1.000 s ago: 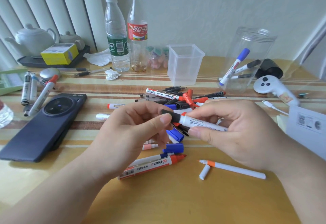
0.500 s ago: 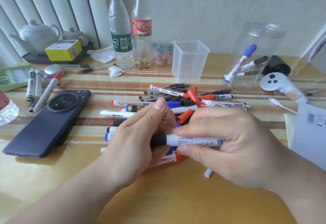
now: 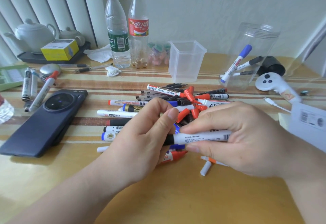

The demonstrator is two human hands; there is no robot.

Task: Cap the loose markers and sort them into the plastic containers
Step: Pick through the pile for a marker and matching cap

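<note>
The white marker (image 3: 201, 137) in the right hand (image 3: 234, 140) has sunk toward 6 o'clock and levelled out. Its black cap (image 3: 168, 140), at the 9 o'clock end, is now pushed fully on. The left hand (image 3: 141, 135) has lifted its thumb and forefinger off the cap toward 12 o'clock.

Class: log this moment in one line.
left hand holds black cap; right hand grips marker; square cup empty; jar holds three markers
</note>
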